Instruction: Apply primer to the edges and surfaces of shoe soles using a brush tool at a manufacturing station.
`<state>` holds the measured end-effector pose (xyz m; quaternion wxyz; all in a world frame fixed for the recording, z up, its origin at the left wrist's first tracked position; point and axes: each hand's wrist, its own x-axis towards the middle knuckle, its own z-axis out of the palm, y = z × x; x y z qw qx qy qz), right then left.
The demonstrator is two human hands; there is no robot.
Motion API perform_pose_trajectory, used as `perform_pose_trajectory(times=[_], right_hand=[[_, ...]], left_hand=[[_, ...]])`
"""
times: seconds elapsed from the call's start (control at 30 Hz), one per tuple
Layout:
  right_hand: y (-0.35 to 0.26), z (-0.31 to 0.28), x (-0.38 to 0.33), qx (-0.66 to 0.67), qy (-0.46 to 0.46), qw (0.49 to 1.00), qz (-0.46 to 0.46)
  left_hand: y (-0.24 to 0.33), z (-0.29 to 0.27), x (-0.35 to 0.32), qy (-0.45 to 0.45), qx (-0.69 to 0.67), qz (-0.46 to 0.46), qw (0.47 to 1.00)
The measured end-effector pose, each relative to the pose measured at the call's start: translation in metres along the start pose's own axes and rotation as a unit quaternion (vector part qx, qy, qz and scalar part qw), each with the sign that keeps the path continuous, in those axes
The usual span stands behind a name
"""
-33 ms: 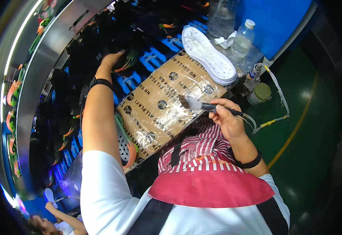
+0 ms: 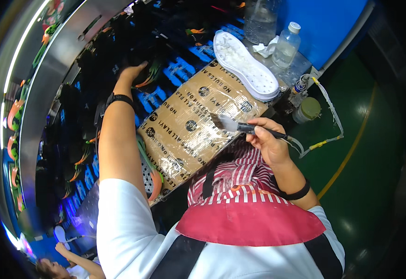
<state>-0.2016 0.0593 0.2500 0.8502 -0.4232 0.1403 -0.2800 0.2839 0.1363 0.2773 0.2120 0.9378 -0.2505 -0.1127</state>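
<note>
My right hand (image 2: pixel 270 142) grips a brush (image 2: pixel 262 130) by its black handle. The dark bristles point left over a film-covered brown cardboard sheet (image 2: pixel 179 139); whether they touch it I cannot tell. A cord or tube trails from the handle's end. My left hand (image 2: pixel 131 74) reaches out to the far left among dark shoes, its thumb stretched out beside a shoe with green and orange trim (image 2: pixel 151 76). Its other fingers are lost in the dark. A white shoe sole (image 2: pixel 249 69), with whitish stuff in its front half, lies across the sheet's far right corner.
Clear bottles (image 2: pixel 286 46) and a crumpled white tissue (image 2: pixel 265 49) stand behind the sole. A jar with a greenish lid (image 2: pixel 310 107) sits at the right edge. A green and orange sole (image 2: pixel 151 179) rests by my left arm. Another person (image 2: pixel 68 260) works at lower left.
</note>
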Motion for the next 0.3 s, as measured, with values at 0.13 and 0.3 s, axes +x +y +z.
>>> perform_pose_trajectory(times=[0.13,0.3], right_hand=[[-0.003,-0.004,0.006,-0.041,-0.007,0.999,0.021],[-0.006,0.003,0.011,-0.075,-0.011,0.997,0.032]], left_hand=[[0.033,0.01,-0.008,0.093,0.183,-0.041,0.978],[0.038,0.015,-0.003,0.096,0.217,-0.054,0.97]])
